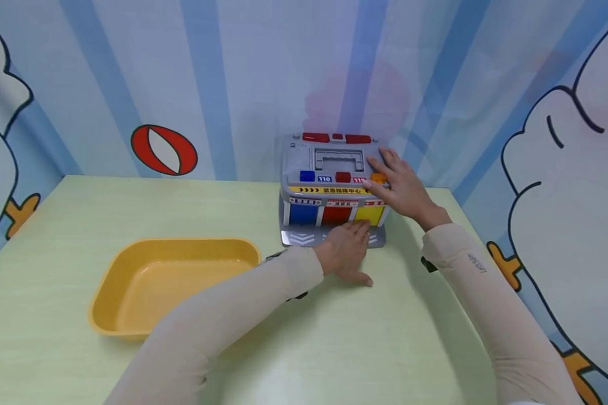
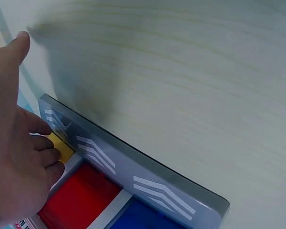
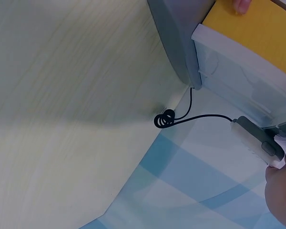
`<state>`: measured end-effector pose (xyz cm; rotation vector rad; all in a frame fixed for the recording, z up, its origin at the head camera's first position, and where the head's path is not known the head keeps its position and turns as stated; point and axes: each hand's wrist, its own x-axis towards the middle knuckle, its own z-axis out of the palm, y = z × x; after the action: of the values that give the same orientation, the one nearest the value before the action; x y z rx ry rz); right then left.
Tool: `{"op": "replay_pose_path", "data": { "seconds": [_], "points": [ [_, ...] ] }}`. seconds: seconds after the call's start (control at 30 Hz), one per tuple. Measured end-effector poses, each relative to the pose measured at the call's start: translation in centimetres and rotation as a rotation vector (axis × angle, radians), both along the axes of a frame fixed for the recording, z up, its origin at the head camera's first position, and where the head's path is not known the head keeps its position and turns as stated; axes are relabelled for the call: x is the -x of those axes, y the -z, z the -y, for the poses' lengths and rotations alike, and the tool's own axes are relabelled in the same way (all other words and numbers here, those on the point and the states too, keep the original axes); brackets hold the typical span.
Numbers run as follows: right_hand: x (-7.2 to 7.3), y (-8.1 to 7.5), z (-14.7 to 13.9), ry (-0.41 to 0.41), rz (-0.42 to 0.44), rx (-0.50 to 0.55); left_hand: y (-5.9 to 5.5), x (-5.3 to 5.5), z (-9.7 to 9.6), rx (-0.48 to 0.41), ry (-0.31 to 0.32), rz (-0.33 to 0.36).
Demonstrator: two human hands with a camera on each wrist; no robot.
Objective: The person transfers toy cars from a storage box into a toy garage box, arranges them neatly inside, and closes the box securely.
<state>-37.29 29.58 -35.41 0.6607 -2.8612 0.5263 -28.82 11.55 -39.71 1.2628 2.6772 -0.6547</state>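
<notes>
A grey toy garage (image 1: 296,157) with blue, red and yellow doors stands at the back of the table. My left hand (image 1: 348,250) reaches low in front of it, fingertips at the yellow door (image 1: 369,215) and thumb held away to the side. In the left wrist view, the left hand (image 2: 14,143) partly covers that door, next to the red door (image 2: 83,195). Spread over the top right corner, my right hand (image 1: 402,185) rests by the orange button (image 1: 378,178). A small grey-and-white handset (image 3: 257,138) on a coiled black cord (image 3: 167,118) hangs at the garage's side.
A yellow plastic tray (image 1: 177,247) sits on the table to the left, partly behind the left sleeve (image 1: 233,309). Behind the pale table (image 1: 360,349) hangs a blue striped cloth (image 1: 263,67), close against the garage's back.
</notes>
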Motion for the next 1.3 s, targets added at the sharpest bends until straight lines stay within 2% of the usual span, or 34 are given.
{"op": "replay_pose_path", "data": {
  "seconds": [0.2, 0.37, 0.7, 0.9, 1.07, 1.2, 1.3],
  "points": [
    [0.1, 0.0, 0.0, -0.014, -0.007, 0.005, 0.3, 0.5, 0.0, -0.006, 0.003, -0.005],
    [0.1, -0.3, -0.1, -0.012, -0.012, 0.006, 0.1, 0.9, -0.2, -0.003, 0.004, -0.014],
    [0.1, -0.1, 0.0, -0.010, -0.024, 0.013, 0.0, 0.7, -0.4, -0.004, -0.026, 0.003],
    [0.3, 0.2, 0.2, -0.015, -0.029, 0.016, -0.2, 0.7, 0.0, -0.051, -0.035, 0.037],
    [0.4, 0.2, 0.3, -0.026, -0.034, 0.010, -0.5, 0.8, 0.6, -0.104, -0.055, 0.108],
    [0.1, 0.2, 0.1, -0.023, -0.036, 0.027, -0.9, 0.2, 1.1, -0.172, -0.056, 0.153],
    [0.0, 0.3, 0.0, -0.012, -0.027, 0.042, -1.4, -0.5, 1.7, -0.217, -0.039, 0.152]
  ]
}}
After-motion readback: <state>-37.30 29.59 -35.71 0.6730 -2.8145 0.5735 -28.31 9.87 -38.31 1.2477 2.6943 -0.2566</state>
